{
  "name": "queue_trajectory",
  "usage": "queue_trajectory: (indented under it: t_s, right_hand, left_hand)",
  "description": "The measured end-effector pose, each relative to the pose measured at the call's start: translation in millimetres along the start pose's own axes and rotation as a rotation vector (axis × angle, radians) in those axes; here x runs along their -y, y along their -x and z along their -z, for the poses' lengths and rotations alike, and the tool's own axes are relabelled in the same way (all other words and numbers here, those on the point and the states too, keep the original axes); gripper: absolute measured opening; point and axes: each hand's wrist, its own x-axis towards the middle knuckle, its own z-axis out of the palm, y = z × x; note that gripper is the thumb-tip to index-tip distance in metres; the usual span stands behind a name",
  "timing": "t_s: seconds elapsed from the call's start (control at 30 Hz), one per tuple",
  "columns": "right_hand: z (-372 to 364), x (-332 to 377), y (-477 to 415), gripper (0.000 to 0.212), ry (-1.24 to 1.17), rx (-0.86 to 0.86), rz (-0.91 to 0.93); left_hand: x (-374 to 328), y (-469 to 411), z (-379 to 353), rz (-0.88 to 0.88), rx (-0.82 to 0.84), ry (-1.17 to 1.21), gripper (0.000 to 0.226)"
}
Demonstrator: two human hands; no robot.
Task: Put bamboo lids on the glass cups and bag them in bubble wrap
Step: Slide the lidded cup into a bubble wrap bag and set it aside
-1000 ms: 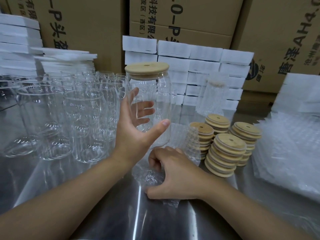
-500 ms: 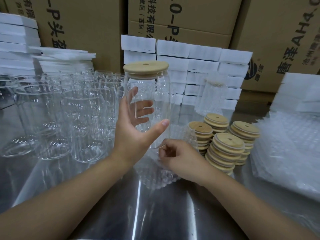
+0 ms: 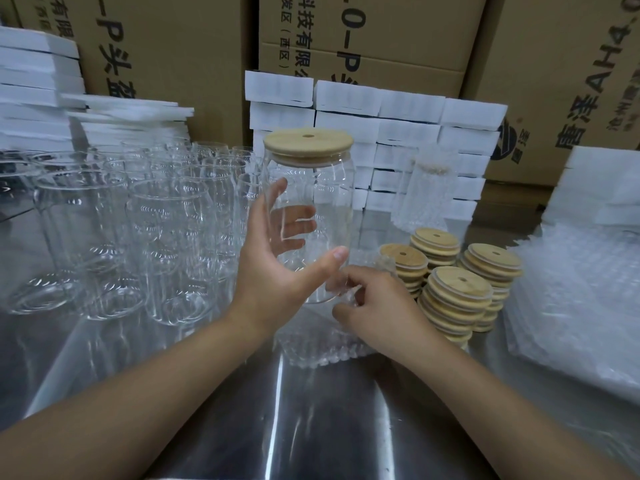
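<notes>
Head camera looked down at a shiny steel table [image 3: 311,427]. One glass cup [image 3: 322,202] already had its bamboo lid [image 3: 308,145] on top, so that part was done for this cup. It was not in a bag yet. It was held up straight in the middle of the view, just above a bubble wrap bag [image 3: 318,348] lying at 6 o'clock from it.

At 1 o'clock, near the white boxes [image 3: 408,109], stood one wrapped cup [image 3: 427,192], all finished. At 9 o'clock stood lots of bare cups [image 3: 162,237] with no lids. At 3 o'clock sat the stacks of lids [image 3: 457,292], and past them a pile of bubble bags [image 3: 571,306]. So I think most of the job was left to do.

The left hand [image 3: 273,271] came in from 7 o'clock and held the cup round its lower half. Its thumb [image 3: 332,258] was on the near side, and the other fingers, spread a little, showed through the glass on the far side.

The right hand [image 3: 377,306] came in from 5 o'clock, just beside the bottom of the cup. Its fingers were curled and pinched the top edge of the bag, likely to pull it open for the cup.
</notes>
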Motion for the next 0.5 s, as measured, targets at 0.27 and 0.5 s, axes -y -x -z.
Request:
queue_trajectory:
  t_s: [0.27,0.5]
  right_hand:
    - [1.8,-1.5,-1.4,0.043,-0.044,0.042,-0.037]
    - [8.3,1.2,-2.4,0.063,-0.217,0.067,-0.142]
  left_hand:
    - [0.2,2.0,-1.9,0.021,0.085,0.008,0.084]
    - [0.8,2.2,-2.1,0.043,0.155,-0.035,0.084]
